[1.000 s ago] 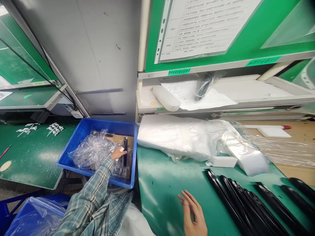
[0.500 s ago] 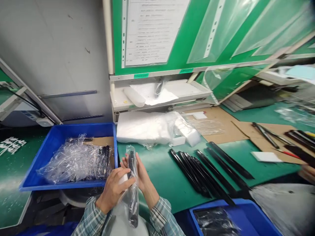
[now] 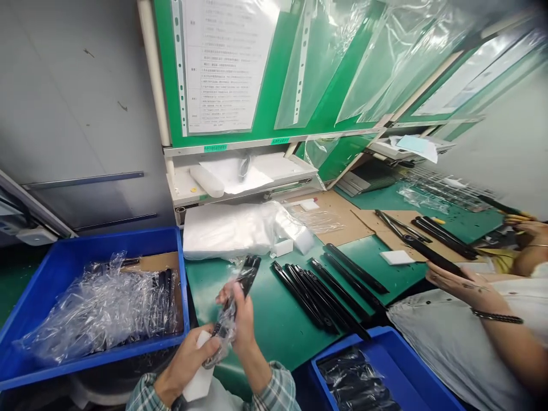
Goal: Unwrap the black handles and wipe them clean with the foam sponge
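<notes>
A long black plastic bar in a clear bag (image 3: 226, 322) slants up and to the right between my hands. My left hand (image 3: 186, 361) is closed on its lower end and also has a white foam block (image 3: 201, 378) in its grip. Higher up, my right hand (image 3: 245, 321) wraps round the bar from the right side. Several glossy black bars (image 3: 308, 297) without bags lie side by side on the green table (image 3: 274, 342), just right of my right hand. A pile of bagged black bars (image 3: 111, 308) fills much of the blue bin (image 3: 183, 285) to my left.
White plastic bags (image 3: 226, 231) are stacked behind my hands, below a white shelf (image 3: 235, 177). A second blue bin (image 3: 411, 365) with wrapped bars stands at lower right. A co-worker's hand (image 3: 458, 285) holds a black bar near cardboard (image 3: 359, 222).
The bagged bar has turned from near upright to a rightward slant. My right hand has come round its front, and more of the foam shows at my left hand. The view has shifted right.
</notes>
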A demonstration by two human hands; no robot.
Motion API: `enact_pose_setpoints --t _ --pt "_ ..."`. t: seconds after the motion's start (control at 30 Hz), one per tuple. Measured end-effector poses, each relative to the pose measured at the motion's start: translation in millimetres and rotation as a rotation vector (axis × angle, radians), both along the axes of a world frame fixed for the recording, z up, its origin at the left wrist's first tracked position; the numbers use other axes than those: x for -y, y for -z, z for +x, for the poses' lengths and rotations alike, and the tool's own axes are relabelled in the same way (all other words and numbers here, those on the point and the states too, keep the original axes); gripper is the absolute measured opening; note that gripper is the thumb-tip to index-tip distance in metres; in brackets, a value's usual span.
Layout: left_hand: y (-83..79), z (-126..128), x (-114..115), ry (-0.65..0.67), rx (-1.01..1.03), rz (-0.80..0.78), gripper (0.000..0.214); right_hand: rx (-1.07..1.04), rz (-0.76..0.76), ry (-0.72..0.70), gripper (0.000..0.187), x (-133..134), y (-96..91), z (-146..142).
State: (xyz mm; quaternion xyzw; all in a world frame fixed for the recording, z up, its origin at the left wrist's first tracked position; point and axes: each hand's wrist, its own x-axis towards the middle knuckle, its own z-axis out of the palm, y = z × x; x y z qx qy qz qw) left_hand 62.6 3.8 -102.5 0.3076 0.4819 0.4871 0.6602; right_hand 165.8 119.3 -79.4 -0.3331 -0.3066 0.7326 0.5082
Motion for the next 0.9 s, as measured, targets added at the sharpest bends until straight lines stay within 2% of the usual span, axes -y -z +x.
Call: enact_pose_setpoints --t 0.1,0.17,0.23,0.27,0.33,0.4,0.5,0.57,0.67,0.8,0.9 --pt "-8.0 -2.3 -8.6 -0.074 -0.211 0.125 0.075 0.164 0.088 -0.214 0.032 23.5 9.8 12.9" --pt "-13.0 -6.0 -9.0 -0.105 -0.309 0.158 0.073 0.214 0.118 -0.369 0.036 21.3 15.1 31.0" --pt "-15.9 -9.2 -5.6 -0.117 -0.377 0.152 0.063 0.2 0.136 -0.481 0.059 5.4 18.6 50.1" --pt "-16.4 -10.4 -3.2 -0.116 -0.409 0.146 0.057 0.171 0.129 -0.489 0.072 -5.4 19.3 58.0" --pt "-16.2 -11.2 1.0 -0.099 -0.461 0.137 0.046 0.106 0.08 -0.397 0.086 -26.8 18.0 67.7" --pt "-15.5 -9.9 3.0 -0.061 -0.504 0.137 0.035 0.069 0.015 -0.251 0.089 -41.9 12.9 68.2" --pt "-15.4 -5.1 1.9 0.006 -0.561 0.141 0.016 0.026 0.003 -0.156 0.083 -48.2 2.6 54.6" --pt "-16.0 -2.5 0.2 0.038 -0.595 0.144 0.01 0.006 0.01 -0.123 0.069 -44.5 -1.7 42.5" --pt "-14.9 -5.0 -1.3 0.102 -0.626 0.122 0.012 -0.001 -0.024 -0.057 0.05 -35.3 -1.1 31.8" --pt "-8.7 -18.0 1.0 0.193 -0.624 0.075 0.03 -0.016 -0.081 0.026 0.049 -32.2 6.3 38.3" --pt "-4.3 -29.6 4.2 0.232 -0.63 0.081 0.03 0.011 -0.121 0.165 0.048 -42.2 10.3 52.1"
